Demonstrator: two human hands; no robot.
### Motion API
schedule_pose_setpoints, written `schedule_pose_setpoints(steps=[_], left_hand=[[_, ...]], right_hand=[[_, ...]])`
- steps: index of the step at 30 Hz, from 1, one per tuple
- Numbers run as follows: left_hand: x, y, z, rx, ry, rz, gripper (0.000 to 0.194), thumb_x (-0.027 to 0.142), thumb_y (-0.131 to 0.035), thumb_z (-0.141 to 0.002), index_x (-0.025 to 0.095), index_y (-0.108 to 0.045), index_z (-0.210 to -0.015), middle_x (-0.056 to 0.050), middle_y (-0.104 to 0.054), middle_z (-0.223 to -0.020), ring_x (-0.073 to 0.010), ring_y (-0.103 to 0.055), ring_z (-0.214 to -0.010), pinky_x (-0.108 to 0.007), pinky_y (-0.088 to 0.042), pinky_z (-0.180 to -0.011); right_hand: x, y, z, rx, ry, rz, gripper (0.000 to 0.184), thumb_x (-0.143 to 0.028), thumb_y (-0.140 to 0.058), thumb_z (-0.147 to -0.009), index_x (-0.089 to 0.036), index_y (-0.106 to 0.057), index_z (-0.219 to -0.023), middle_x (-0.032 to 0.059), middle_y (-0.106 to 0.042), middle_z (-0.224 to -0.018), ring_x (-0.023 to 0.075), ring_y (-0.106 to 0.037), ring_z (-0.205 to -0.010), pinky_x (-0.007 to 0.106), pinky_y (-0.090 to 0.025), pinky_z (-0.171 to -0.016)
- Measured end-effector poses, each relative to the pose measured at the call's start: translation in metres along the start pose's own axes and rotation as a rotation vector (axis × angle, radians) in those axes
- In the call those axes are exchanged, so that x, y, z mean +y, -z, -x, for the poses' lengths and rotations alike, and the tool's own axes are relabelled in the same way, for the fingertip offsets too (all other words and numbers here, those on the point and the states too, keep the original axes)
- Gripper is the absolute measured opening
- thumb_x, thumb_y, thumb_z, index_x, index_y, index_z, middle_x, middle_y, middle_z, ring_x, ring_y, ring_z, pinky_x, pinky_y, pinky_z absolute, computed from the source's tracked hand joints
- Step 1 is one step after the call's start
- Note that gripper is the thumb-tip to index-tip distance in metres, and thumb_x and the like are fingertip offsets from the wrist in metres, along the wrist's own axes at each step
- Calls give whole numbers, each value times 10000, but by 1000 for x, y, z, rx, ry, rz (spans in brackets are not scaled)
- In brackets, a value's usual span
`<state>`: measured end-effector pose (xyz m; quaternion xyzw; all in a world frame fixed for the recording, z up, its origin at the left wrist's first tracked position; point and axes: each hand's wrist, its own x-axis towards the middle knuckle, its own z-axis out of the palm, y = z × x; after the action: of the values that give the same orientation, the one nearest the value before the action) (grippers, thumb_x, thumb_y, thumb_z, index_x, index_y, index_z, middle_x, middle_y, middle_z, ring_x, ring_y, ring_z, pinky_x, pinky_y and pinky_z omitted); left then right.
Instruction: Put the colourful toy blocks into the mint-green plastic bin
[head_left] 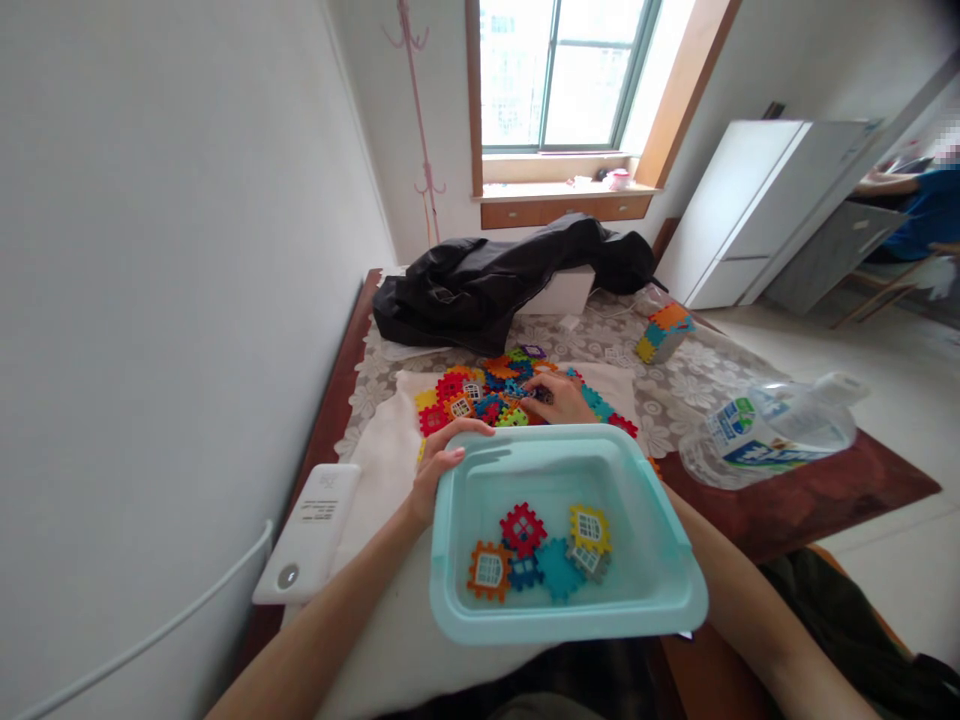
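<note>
My left hand (441,465) is closed on the left rim of a pale turquoise plastic tub (570,630). Inside the tub lie several toothed interlocking toy tiles, among them a red tile (523,529), an orange tile (490,571) and a yellow tile (590,528). Beyond the far rim, my right hand (561,398) is in a pile of mixed tiles (457,385), its fingers bent round a blue tile (541,394). The tub's far side hides the nearer part of the pile, and its right end covers part of my right forearm.
A clear plastic jug (765,435) stands at the right. A tile cube (665,333) sits on the patterned tablecloth. Black fabric (480,280) drapes across the back. A white device (311,530) lies near the left wall. Another person (926,215) is at the far right.
</note>
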<state>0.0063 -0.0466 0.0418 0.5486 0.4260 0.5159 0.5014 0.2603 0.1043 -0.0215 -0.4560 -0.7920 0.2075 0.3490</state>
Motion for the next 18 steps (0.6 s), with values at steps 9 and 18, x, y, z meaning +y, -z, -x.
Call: schedule_pose_setpoints(steps=[9,18], left_hand=[[-3,3,1,19,6,-55,321,425,-573,-875,212,-803,-944,-77,-750,-1206,-356,-624,-1226,-444,-404,-1134],[0,2,2,19,62,-26,356,424,-578,-870,212,-821,-1020,-86,-740,-1268,-385,-609,-1297,-479,-403,-1185]], right_hand=[[-6,21,-2,147,-97,-434,313,-510,-796,-847,-215,-717,-915,24,-729,-883,170,-640,-804,314,-507,-782],[-33,55,6,-51,-149,-1167,541,-656,-956,-648,-254,-672,-875,5,-673,-825,169,-617,-750,313,-550,-718]])
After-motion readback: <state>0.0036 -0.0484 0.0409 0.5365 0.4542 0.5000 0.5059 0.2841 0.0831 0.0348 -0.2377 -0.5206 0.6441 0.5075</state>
